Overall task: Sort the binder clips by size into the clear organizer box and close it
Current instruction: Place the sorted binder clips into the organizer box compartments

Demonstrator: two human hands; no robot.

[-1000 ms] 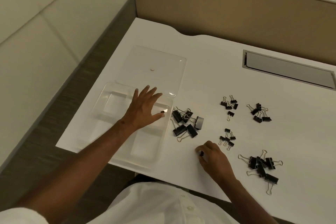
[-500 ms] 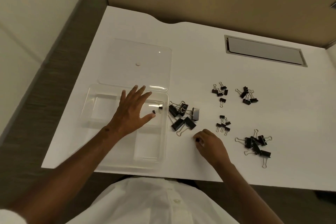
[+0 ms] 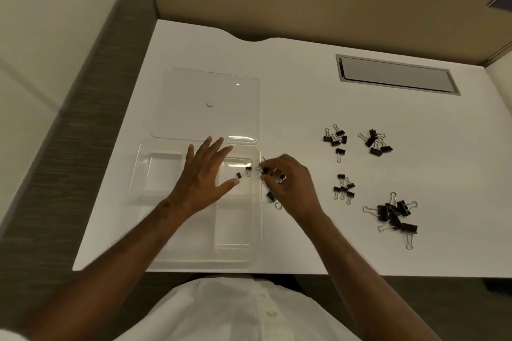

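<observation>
Hands have changed places since half a second ago; the right hand (image 3: 288, 183), which then lay curled on the desk (image 3: 304, 86) near the front edge, has moved up and left to the pile of large clips just beside the box's right wall, its fingers curled around several of those clips (image 3: 278, 176), with one more large clip (image 3: 272, 196) lying on the desk just under the hand. The left hand (image 3: 206, 174) stays flat over the middle of the clear box (image 3: 199, 256), fingers straight and spread, holding nothing; its thumb tip is close to two small clips (image 3: 243, 172) that sit in the upper right compartment, where before only one or two dark specks showed at the same spot. The lid (image 3: 210, 86) lies folded back flat beyond the box, as it did earlier. Four other heaps remain on the right part of the desk, unchanged: a small group (image 3: 335, 139), a second one (image 3: 375, 142) beside it, a tiny cluster (image 3: 344, 188) nearer, and a pile of big clips (image 3: 393, 214) nearest the front edge. The camera now looks more steeply down, so the grey slot (image 3: 396, 75) in the desk shows whole.
</observation>
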